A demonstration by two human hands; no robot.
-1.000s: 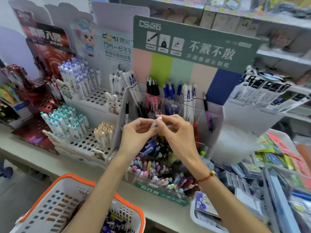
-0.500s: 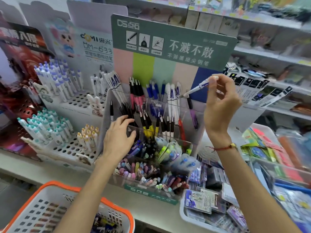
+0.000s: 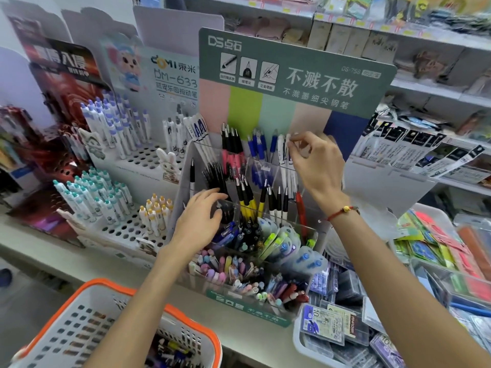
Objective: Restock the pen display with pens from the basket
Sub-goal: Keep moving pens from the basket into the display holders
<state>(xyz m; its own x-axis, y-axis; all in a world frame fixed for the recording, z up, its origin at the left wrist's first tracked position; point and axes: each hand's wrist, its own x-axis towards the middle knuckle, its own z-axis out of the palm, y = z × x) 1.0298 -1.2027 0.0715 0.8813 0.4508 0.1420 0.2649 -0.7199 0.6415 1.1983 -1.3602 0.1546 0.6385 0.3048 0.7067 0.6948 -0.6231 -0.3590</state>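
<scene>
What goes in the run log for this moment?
right hand: pinching white pen top at back compartment | left hand: open, on display front | basket: pens remain

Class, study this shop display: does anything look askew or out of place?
Yes. A lone black-and-white pen stands by itself in the left compartment of the clear pen display, apart from the bunched groups. The right hand pinches a white pen at the back row; the left hand rests by the black pens.

Bright, even shop light; soft shadows, wide-angle bending and blur toward edges.
</scene>
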